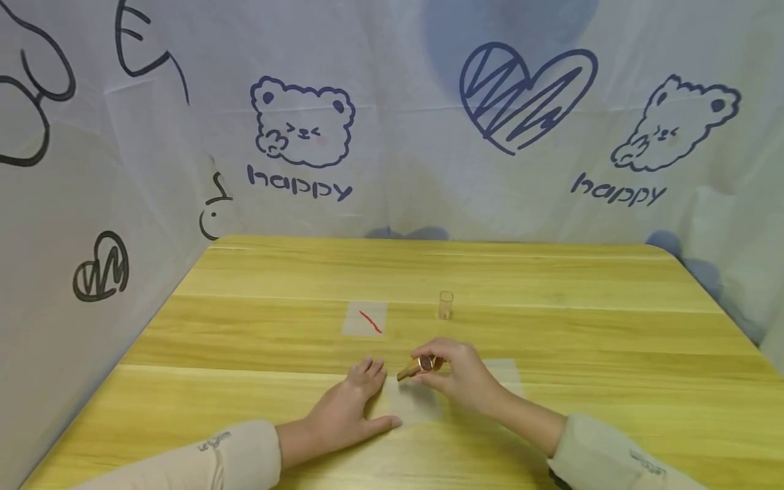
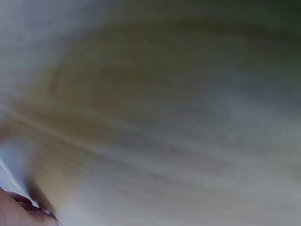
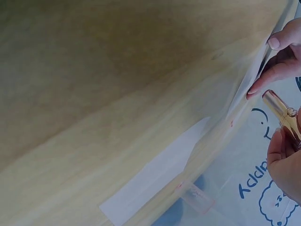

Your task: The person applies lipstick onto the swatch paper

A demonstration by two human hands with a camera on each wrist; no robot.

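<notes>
My right hand [image 1: 465, 374] pinches a gold lipstick tube [image 1: 412, 369] between thumb and fingers, tilted with one end down over a sheet of thin white paper [image 1: 419, 406]. In the right wrist view, the shiny gold lipstick tube [image 3: 277, 103] points towards the left hand [image 3: 284, 56]. My left hand [image 1: 349, 408] lies palm down with fingers spread, its thumb right at the paper's near left edge. A hand [image 2: 23, 212] shows only at the lower left corner of the blurred left wrist view.
Farther back, a small paper square [image 1: 352, 323] bears a red stroke [image 1: 370, 322]. A clear cap [image 1: 446, 306] stands to its right. Another white paper [image 1: 505, 373] lies partly behind the right forearm. A printed cloth [image 1: 392, 136] hangs beyond the wooden table [image 1: 245, 279].
</notes>
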